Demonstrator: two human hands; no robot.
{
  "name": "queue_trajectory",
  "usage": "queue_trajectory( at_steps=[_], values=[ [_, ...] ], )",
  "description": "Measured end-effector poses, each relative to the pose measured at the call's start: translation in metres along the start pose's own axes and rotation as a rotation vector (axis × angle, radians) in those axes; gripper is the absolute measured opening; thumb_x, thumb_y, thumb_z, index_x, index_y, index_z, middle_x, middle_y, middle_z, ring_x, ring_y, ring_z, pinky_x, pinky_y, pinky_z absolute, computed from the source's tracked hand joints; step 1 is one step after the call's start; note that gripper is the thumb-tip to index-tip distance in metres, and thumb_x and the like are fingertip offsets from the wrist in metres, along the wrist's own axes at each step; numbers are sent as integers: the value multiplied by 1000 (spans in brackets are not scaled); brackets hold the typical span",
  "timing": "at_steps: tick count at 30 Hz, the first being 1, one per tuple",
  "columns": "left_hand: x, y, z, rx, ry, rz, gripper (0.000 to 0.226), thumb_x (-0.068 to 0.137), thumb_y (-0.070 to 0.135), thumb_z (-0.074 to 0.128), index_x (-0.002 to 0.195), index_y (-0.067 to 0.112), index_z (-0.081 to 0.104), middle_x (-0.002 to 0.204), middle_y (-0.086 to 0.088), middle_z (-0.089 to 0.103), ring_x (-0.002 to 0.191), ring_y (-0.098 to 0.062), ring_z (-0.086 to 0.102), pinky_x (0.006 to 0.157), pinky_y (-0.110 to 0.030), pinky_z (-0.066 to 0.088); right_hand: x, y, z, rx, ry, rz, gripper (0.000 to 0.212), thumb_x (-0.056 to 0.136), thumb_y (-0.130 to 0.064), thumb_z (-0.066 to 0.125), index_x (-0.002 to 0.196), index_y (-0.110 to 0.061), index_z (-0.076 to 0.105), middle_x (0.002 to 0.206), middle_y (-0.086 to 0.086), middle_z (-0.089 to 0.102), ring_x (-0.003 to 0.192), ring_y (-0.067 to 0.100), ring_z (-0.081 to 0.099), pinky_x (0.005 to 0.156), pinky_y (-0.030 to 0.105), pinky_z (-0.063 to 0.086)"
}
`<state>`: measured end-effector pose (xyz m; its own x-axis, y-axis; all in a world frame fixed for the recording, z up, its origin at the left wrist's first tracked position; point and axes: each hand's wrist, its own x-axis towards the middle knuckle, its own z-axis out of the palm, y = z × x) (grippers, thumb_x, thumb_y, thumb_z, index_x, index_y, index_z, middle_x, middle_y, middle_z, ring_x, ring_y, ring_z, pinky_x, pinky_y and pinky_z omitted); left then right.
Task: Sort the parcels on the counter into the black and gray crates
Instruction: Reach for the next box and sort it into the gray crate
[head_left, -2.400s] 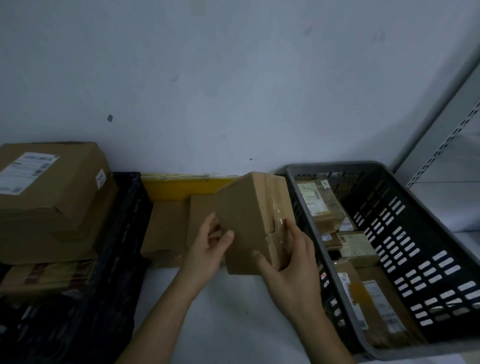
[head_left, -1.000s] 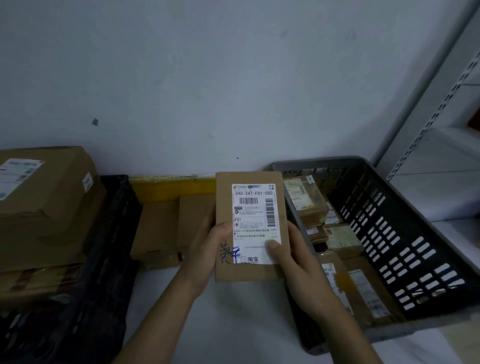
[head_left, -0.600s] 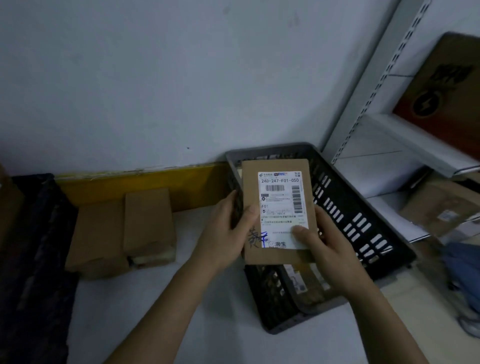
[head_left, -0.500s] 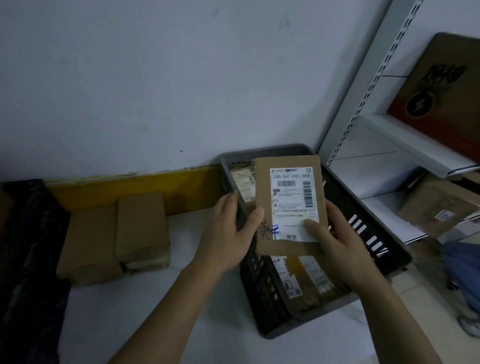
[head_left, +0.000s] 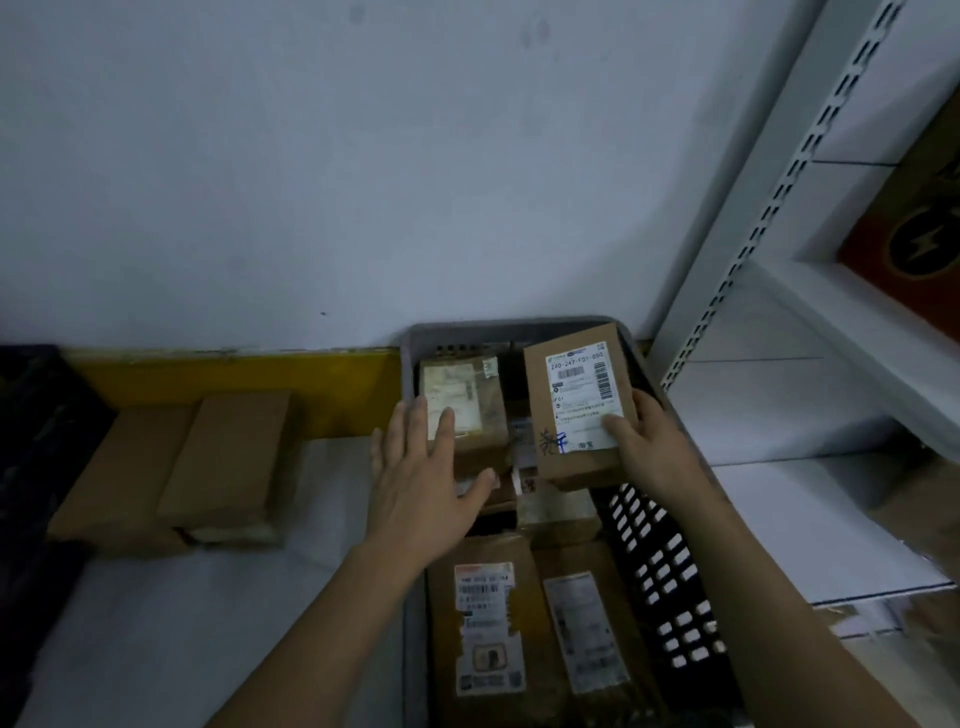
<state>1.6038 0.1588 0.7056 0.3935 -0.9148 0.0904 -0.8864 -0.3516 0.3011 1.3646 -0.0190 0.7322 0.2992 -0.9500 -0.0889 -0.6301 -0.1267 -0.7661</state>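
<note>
Dim light; plain pale wall (head_left: 363, 171) with a yellow strip (head_left: 234, 387) along its base above a white counter (head_left: 208, 597), white slotted metal shelving (head_left: 769, 218) at right.

1. The white table (head_left: 218, 613) ran under both hands, bare beneath the left forearm.
2. Two plain brown parcels (head_left: 176, 467) lay on it well to the left of the left hand (head_left: 421, 478), side by side and touching, pushed near the yellow strip (head_left: 234, 384) along the wall.
3. The gray crate (head_left: 519, 332) stood on the table under both hands, with labelled parcels inside; the right hand (head_left: 649, 452) was above its right wall.
4. The black crate (head_left: 31, 441) sat at the far left edge, beyond the brown parcels.
</note>
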Motion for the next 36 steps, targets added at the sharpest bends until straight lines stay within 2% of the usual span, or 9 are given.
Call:
queue_trajectory(
  at_steps=[2,6,10,13,16,19,25,31,36],
  values=[
    [1,3,10,2,-29,-55,96,97,82,27,170,25,3,179,-7,-11,164,-28,-16,131,-55,2,32,14,13,22,-61,21,65,103,-57,55,161,-31,41,152,3,60,129,23,63,110,52,53],
    [3,5,18,91,-50,-108,96,98,81,29,171,25,3,179,-7,-12,164,-29,-16,132,-58,9,78,39,43,127,-104,92,62,105,-50,58,160,-26,43,148,5,64,113,17,59,94,38,47],
    [-1,7,18,174,-58,-121,96,97,80,27,171,23,7,180,-10,-9,165,-30,-14,131,-58,13,101,58,70,119,-165,104,56,109,-42,54,161,-24,42,149,10,63,129,32,62,101,41,49],
    [-1,7,19,214,-71,-137,96,97,80,25,172,23,4,179,-8,-12,164,-29,-18,131,-57,12,107,62,81,27,-133,-2,52,112,-36,48,162,-27,35,149,11,61,130,37,62,103,43,51],
    [-1,6,19,229,-70,-140,97,97,81,28,172,24,2,179,-8,-12,164,-29,-18,131,-58,12,107,62,90,-197,-128,-134,62,112,-49,43,168,-35,22,159,13,44,134,38,56,106,47,51],
    [-1,6,21,246,-65,-139,98,97,81,27,172,23,3,180,-8,-10,164,-30,-16,131,-58,13,107,64,93,-578,-107,-180,80,103,-76,32,170,-36,15,175,12,16,157,43,24,122,57,35],
    [1,7,20,237,-59,-143,96,98,78,31,172,21,6,180,-10,-4,165,-31,-12,132,-56,12,106,59,91,-786,-79,-258,85,102,-78,14,171,-29,9,178,16,14,162,44,11,128,62,22],
    [-1,8,12,10,-6,-183,83,104,66,42,170,24,16,180,-3,4,165,-25,-1,132,-52,17,99,38,82,-842,-101,-272,89,98,-82,-1,172,-32,1,181,10,-4,165,40,-2,132,61,11],
    [-10,-5,3,-141,122,-243,83,104,74,26,170,23,23,179,-3,12,165,-24,7,132,-53,14,68,-1,78,-774,-11,-372,83,104,-75,4,171,-28,18,180,15,8,166,38,4,132,60,14]
  ],
)
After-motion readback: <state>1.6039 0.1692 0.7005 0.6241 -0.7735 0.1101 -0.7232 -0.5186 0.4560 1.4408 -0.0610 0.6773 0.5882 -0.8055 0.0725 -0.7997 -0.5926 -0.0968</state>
